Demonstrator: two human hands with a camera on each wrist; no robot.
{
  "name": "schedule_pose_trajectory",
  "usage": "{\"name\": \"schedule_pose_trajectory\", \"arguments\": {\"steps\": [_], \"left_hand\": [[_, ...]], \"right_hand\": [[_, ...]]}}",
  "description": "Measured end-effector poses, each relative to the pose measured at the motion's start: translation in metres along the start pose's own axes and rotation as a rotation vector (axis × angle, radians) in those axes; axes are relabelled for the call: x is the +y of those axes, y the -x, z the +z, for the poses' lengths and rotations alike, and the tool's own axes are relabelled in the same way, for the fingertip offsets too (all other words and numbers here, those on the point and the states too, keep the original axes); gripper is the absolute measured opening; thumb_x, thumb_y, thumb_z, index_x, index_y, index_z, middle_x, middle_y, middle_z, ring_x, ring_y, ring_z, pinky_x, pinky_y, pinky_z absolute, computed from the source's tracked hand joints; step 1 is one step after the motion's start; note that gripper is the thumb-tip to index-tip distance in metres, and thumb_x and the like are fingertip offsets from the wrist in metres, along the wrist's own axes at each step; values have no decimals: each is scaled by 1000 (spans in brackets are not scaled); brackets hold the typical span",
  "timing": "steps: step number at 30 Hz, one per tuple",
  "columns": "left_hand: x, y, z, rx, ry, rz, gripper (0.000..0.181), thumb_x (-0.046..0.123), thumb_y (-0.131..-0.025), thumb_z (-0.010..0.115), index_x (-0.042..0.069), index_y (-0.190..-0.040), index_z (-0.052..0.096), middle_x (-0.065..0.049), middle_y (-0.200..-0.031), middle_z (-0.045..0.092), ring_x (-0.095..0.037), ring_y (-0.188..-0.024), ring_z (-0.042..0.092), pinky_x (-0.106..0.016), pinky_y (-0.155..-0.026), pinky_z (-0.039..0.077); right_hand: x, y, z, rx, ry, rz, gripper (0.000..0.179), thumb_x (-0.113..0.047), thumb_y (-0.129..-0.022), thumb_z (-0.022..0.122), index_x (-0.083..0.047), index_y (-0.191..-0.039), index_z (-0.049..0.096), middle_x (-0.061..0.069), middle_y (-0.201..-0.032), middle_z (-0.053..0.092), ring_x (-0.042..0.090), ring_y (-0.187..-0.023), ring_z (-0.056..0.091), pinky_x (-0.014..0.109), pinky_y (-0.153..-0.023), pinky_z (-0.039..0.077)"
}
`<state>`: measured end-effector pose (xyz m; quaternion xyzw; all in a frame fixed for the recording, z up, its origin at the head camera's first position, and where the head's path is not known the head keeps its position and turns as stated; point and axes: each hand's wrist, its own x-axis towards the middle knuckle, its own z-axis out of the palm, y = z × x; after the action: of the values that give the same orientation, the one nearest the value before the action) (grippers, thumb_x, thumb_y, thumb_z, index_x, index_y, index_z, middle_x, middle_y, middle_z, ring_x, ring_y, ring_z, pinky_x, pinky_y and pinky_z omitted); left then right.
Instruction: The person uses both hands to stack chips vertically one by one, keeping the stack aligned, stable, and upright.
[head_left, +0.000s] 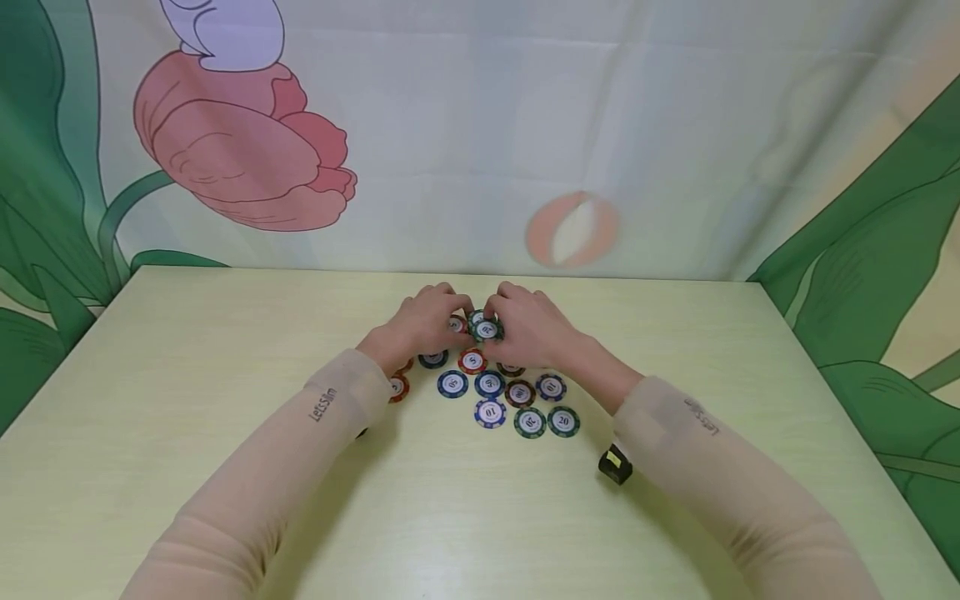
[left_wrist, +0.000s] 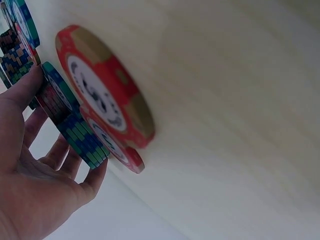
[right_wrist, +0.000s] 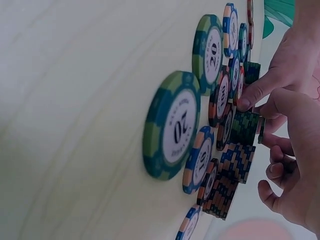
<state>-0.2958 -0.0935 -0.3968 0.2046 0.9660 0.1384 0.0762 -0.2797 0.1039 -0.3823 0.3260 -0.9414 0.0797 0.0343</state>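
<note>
At the far middle of the table, my left hand [head_left: 426, 321] holds a stack of green poker chips [right_wrist: 245, 128] at its side, thumb in front and fingers behind. My right hand [head_left: 531, 327] pinches a green poker chip [head_left: 487, 331] marked 20, tilted just over that stack. In the left wrist view, the left hand's other fingers curl behind a red stack [left_wrist: 54, 102] and a blue-green stack [left_wrist: 82, 140]. Beside the green stack, in the right wrist view, stand a blue-and-orange stack [right_wrist: 237, 162] and a dark brown-and-orange stack [right_wrist: 221, 197].
Several loose chips lie flat nearer me, among them a red chip [head_left: 472, 361], a blue chip [head_left: 452, 384] and two green chips, one at the right [head_left: 563, 422]. A small black box-like item [head_left: 616, 464] sits at the right cuff. A printed curtain [head_left: 480, 150] hangs behind the table.
</note>
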Motion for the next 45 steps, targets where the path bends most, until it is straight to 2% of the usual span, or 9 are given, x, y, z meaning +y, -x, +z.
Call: {"name": "schedule_pose_trajectory", "arguments": {"steps": [8, 15, 22, 31, 45], "left_hand": [[0, 1, -2, -2, 9, 3, 43, 39, -93, 77, 16, -127, 66, -13, -134, 54, -33, -121, 49, -59, -100, 40], [0, 0, -1, -4, 6, -1, 44, 41, -93, 77, 16, -128, 66, -13, -134, 54, -33, -122, 48, -59, -100, 40], [-1, 0, -1, -6, -2, -5, 45, 41, -92, 77, 16, -128, 66, -13, -134, 53, -33, -122, 48, -60, -101, 40], [-1, -1, 0, -8, -4, -2, 44, 41, -92, 77, 17, -128, 66, -12, -133, 54, -32, -121, 48, -60, -101, 39], [0, -1, -1, -12, 2, -8, 46, 41, -92, 77, 16, -129, 65, -13, -133, 54, -32, -122, 47, -60, -103, 38]], "right_hand": [[-1, -4, 0, -14, 23, 26, 42, -37, -86, 75, -9, -116, 71, 4, -106, 57, 21, -92, 54, 45, -81, 42], [-1, -5, 2, -26, 37, 17, 40, -36, -87, 74, -9, -116, 71, 4, -107, 57, 23, -95, 54, 46, -82, 42], [1, -4, 4, 1, 44, -11, 39, -32, -89, 72, -11, -122, 69, 4, -107, 58, 23, -97, 54, 46, -81, 42], [4, 0, 4, 34, 52, -14, 28, -32, -88, 71, -13, -108, 68, 2, -101, 56, 23, -93, 53, 44, -79, 41], [1, 0, 3, 31, 60, -10, 24, -26, -93, 71, -12, -113, 73, 4, -102, 58, 23, -92, 53, 44, -79, 42]]}}
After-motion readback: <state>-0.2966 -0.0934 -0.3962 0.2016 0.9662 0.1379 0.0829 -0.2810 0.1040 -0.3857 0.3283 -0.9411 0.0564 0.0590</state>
